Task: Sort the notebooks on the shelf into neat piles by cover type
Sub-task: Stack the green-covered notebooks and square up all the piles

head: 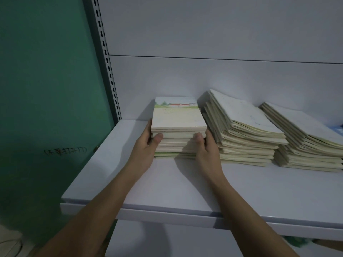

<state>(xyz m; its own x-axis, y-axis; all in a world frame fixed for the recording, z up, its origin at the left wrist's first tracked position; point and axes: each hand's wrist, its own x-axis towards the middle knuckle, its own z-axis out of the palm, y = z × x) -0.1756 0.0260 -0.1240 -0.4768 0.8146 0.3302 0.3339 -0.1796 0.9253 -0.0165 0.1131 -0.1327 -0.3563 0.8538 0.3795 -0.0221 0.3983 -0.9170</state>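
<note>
Three piles of notebooks stand on the white shelf (130, 182). The left pile (178, 115) is squared up; its top cover shows a painted landscape with red roofs. My left hand (146, 143) grips the pile's left side, thumb across its front edge. My right hand (206, 145) grips the right side the same way, squeezed against the middle pile (246, 127). That middle pile has pale, plain covers and leans, its upper books fanned out. The right pile (304, 136) of pale covers is also slanted and runs out of view.
A slotted metal upright (107, 58) and a green wall (46, 89) with handwriting bound the shelf on the left. The white back panel (222, 75) stands behind the piles. Bare shelf surface lies in front of the piles, up to the front lip (167, 214).
</note>
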